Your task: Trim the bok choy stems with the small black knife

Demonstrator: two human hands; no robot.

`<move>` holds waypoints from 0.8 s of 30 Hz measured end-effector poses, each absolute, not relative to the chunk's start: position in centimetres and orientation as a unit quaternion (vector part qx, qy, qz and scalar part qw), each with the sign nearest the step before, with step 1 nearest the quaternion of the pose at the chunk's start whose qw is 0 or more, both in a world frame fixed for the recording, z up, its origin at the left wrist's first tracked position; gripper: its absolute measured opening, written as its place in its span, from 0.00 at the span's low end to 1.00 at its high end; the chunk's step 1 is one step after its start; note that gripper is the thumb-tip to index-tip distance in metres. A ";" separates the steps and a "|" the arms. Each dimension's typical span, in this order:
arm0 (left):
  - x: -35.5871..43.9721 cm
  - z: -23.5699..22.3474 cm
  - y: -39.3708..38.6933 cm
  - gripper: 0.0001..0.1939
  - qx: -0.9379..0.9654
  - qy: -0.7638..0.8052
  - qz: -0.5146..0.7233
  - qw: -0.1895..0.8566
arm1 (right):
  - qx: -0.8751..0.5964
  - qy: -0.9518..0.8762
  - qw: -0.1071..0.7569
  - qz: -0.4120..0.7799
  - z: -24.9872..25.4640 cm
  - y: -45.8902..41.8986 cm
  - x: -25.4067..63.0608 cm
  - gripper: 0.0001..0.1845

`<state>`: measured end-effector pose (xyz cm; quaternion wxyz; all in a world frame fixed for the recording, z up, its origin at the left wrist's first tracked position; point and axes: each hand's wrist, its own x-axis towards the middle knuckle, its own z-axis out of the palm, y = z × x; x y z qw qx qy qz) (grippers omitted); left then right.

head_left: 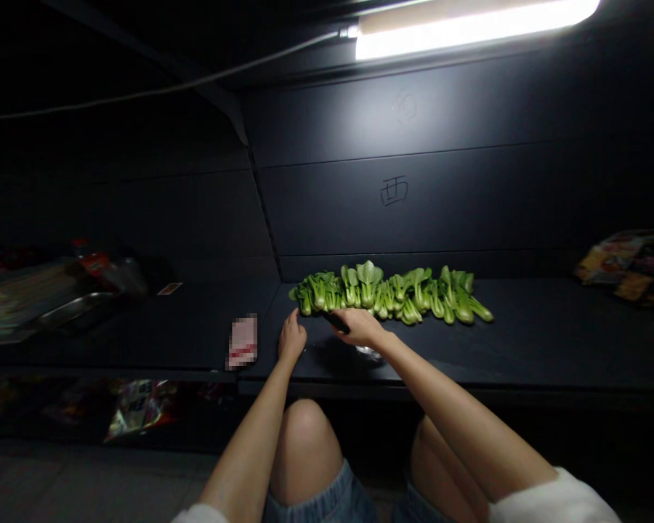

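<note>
A row of green bok choy lies along the back of the dark shelf, leaves toward the back panel. In front of its left end, my left hand rests on the shelf with a finger stretched toward the stalks and nothing seen in its grasp. My right hand is closed around a black elongated object just in front of the row; its kind cannot be made out. Partly behind my right wrist, something shiny, perhaps crumpled plastic, lies on the shelf.
A pixelated pink-and-white item lies left of my left hand. Farther left are a metal tray and blurred goods. Colourful packets sit at the far right. Overhead hangs a lit tube lamp; bagged goods are below the shelf.
</note>
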<state>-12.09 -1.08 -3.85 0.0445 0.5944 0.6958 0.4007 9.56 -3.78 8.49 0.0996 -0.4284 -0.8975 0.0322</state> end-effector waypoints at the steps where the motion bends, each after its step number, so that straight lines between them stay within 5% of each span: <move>1: -12.1 -3.9 -1.1 0.28 0.596 0.695 0.399 0.042 | -0.430 -0.896 0.109 0.036 8.4 -3.7 9.7 0.18; 24: -12.0 -3.5 -1.3 0.23 0.632 0.686 0.362 0.011 | -0.495 -0.849 0.180 0.043 7.8 -2.9 14.1 0.15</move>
